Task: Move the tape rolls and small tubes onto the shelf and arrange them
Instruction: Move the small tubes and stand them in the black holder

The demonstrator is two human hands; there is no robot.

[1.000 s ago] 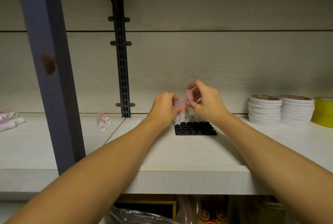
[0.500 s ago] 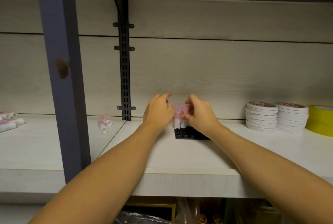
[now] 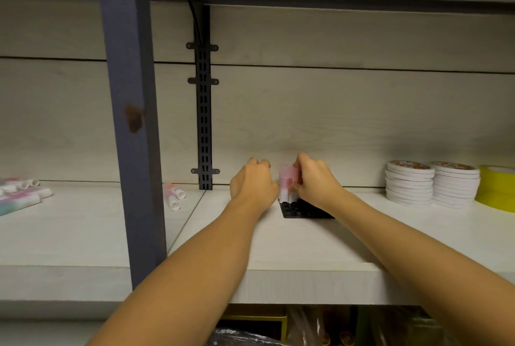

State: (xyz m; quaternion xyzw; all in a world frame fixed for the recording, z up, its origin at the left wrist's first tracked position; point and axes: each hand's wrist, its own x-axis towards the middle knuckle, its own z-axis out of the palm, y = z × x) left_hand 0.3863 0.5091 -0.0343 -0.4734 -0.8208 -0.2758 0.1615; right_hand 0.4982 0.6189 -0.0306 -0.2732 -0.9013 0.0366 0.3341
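The right hand [image 3: 315,182] curls its fingers round pink tubes [image 3: 288,182] standing upright in a black rack [image 3: 299,209] on the shelf [image 3: 278,248]. The left hand [image 3: 252,185], at the tubes' nine o'clock, is curled; whether it holds anything cannot be told. White tape rolls [image 3: 409,185] stack at three o'clock, beside a yellow roll [image 3: 497,187].

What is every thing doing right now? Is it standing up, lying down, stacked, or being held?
Pink tubes: standing upright in the rack, held by the right hand.
Black rack: flat on the shelf, most holes empty.
Right hand: fingers curled round the tubes.
Left hand: curled beside the tubes; grip hidden.
Two loose tubes: lying down.
White tape rolls: two stacks.
Yellow tape roll: lying flat.
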